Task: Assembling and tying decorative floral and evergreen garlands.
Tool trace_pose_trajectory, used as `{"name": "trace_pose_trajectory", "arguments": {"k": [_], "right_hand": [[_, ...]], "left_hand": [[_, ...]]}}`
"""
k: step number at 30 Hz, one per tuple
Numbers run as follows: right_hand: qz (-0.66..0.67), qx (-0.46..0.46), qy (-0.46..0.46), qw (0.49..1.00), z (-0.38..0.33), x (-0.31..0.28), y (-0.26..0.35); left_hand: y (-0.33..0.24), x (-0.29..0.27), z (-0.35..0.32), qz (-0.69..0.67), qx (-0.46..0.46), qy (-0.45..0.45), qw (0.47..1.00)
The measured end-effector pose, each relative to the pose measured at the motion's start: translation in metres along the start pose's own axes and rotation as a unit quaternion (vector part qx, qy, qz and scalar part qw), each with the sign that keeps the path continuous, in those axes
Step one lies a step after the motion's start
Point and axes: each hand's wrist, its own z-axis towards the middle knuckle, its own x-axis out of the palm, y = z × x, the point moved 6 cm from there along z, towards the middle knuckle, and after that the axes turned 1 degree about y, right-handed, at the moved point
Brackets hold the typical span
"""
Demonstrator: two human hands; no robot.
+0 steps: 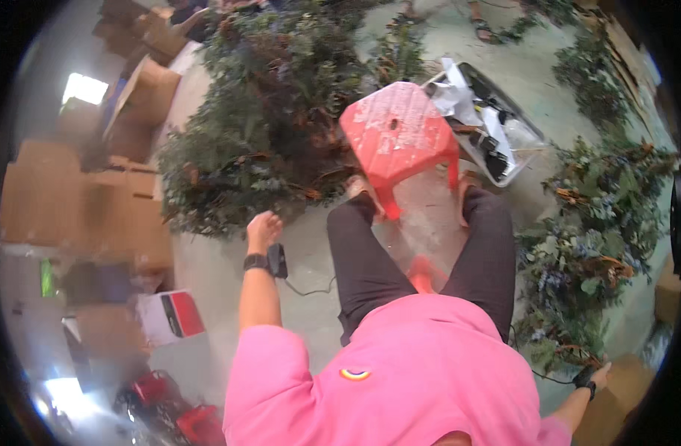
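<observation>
My left hand (pixel 264 229) is held out beside the large pile of leafy garlands (pixel 273 111), its fingers loosely bent and apart, with nothing seen in them. A dark band and a small black device with a cable (pixel 278 261) sit on that wrist. At the lower right, my right hand (pixel 601 374) is beside the lower end of a green garland (pixel 586 253) with bluish sprigs and brown stems. Its fingers are small and partly hidden, so whether they grip the stems does not show. That wrist also carries a black device (pixel 584 377).
A worn red plastic stool (pixel 396 130) stands in front of my legs. Behind it lies a clear tub (pixel 530 152) with papers and black items. Cardboard boxes (pixel 50 201) and a red-and-white box (pixel 171 316) are at left. More greenery (pixel 593 82) lies at far right.
</observation>
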Motion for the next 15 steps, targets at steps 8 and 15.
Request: {"name": "trace_pose_trajectory", "arguments": {"k": [8,15], "right_hand": [[0.126,0.132,0.158,0.97,0.07,0.018,-0.011],[-0.1,-0.13,0.192,0.968,0.125,0.033,0.08]], "left_hand": [[0.11,-0.061,0.004,0.036,-0.116,-0.089,0.989],[0.146,-0.092,-0.01,0.036,-0.14,-0.138,0.98]]}}
